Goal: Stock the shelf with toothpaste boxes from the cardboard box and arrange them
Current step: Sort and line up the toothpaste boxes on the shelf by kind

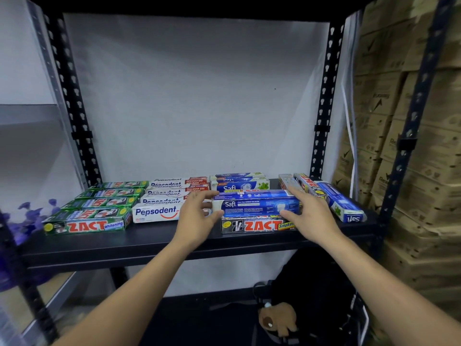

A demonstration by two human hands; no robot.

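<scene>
I hold the blue Safi box (259, 206) by its two ends, my left hand (197, 217) at the white end and my right hand (310, 212) at the other, thumbs on its front. It lies on a black ZACT box (257, 226) on the black shelf (149, 242), just beside the Pepsodent boxes (157, 214).

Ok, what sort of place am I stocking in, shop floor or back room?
Probably a stockroom or back room: a black metal rack against a plain wall, brown cartons stacked high beside it, toothpaste boxes laid in brand rows.
</scene>
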